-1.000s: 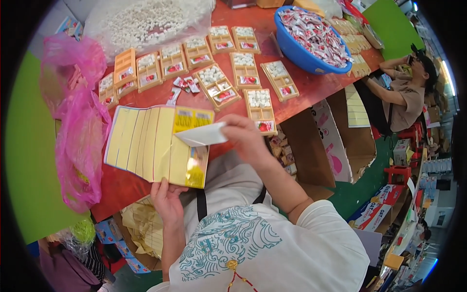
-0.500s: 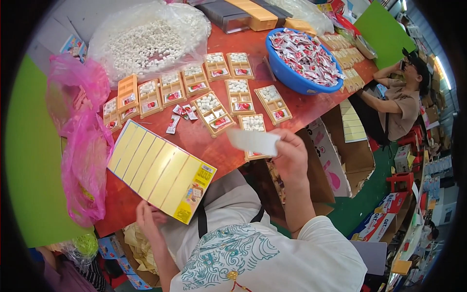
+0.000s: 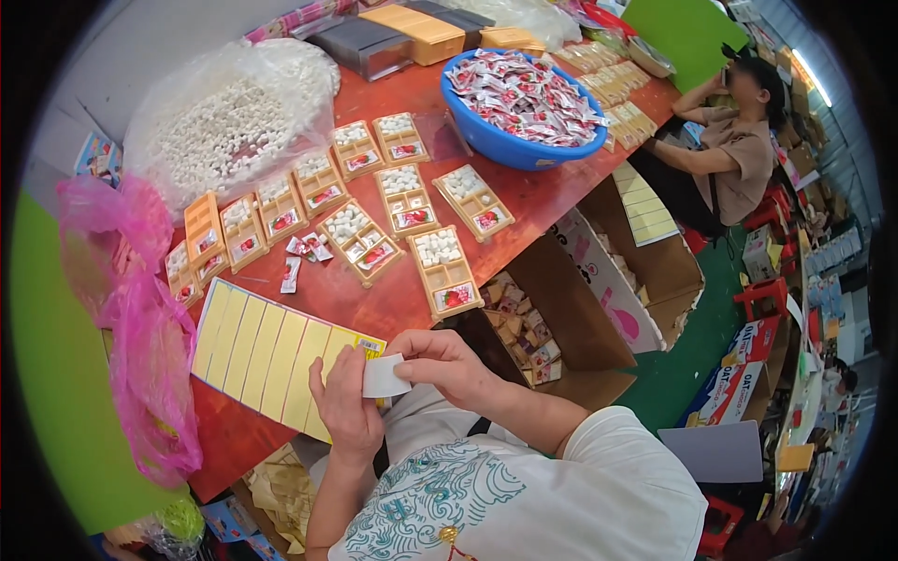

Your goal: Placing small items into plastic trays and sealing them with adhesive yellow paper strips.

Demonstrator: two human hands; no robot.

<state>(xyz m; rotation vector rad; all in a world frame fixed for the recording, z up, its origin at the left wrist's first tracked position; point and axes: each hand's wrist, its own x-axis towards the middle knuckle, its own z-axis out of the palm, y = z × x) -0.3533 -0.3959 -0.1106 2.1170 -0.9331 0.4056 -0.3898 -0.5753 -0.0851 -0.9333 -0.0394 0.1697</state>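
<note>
In front of my body both hands meet at a small white slip of paper (image 3: 383,376). My right hand (image 3: 444,366) pinches its right side between thumb and fingers. Against its left side are the fingers of my left hand (image 3: 348,397), closed at the edge. Under and beside my left hand lies a yellow sheet (image 3: 267,351) divided into strips, jutting over the table edge. Just beyond is an orange tray (image 3: 444,271) with white pieces and a red-and-white sachet in its compartments. Another filled tray (image 3: 360,243) stands to its left, near some loose sachets (image 3: 307,248).
More filled trays (image 3: 407,198) stand across the red table (image 3: 360,93). A blue basin (image 3: 524,150) of sachets is behind them, and a bag of white pieces (image 3: 234,126) at the back left. Pink plastic (image 3: 140,327) hangs left. Cardboard boxes (image 3: 571,327) stand right; a person (image 3: 730,150) sits beyond.
My right hand has brought the white slip down and left to my left hand. My left hand has risen from the yellow sheet's lower edge to the slip. The view has shifted.
</note>
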